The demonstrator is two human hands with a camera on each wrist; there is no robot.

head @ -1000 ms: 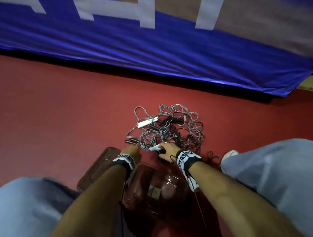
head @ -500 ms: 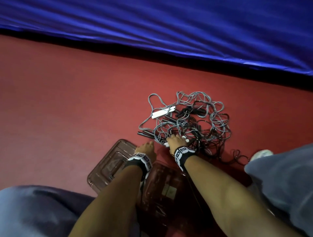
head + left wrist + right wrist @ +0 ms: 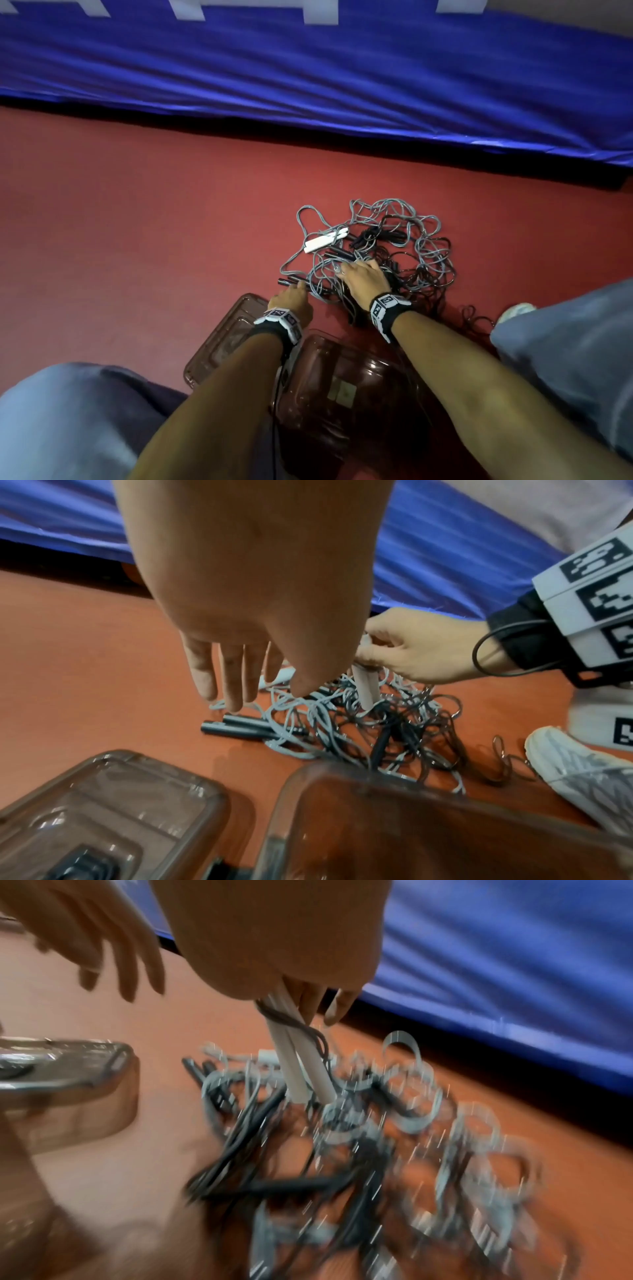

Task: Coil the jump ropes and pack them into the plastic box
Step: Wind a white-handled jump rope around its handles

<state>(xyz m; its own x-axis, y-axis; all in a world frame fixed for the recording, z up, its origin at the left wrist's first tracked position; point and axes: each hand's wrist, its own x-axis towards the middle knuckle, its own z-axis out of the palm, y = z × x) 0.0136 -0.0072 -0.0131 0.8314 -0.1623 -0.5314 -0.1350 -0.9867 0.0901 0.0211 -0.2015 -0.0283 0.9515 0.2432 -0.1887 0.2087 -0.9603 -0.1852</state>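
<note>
Right hand: curled round a pair of white handles, gripped near their upper ends – lower ends pointing down into the rope pile; a dark cord looped round the pair just under the fingers.
Left hand: spread, fingers straight and apart, holding nothing; fingertips hovering just above the near-left edge of the pile, over the dark handles.
Jump ropes: one tangled heap of grey and black cords on the red floor, uncoiled, just beyond the box and touching or nearly touching its far rim.
Dark handles: two, side by side, flat on the floor at the left edge of the heap, grey cord lying across them.
Second white handle pair: flat at the far-left part of the heap, apart from both hands.
Plastic box: brown-tinted, see-through, open, nearest the person between the forearms; inside possibly bare of rope – view dim.
Lid: same tinted plastic, flat on the floor just left of the box.
Blue mat: along the far side of the floor, well apart from the heap.
White shoe: right of the heap, thin black loops trailing up to it.
Right wrist view: heavily motion-blurred below the handles.
</note>
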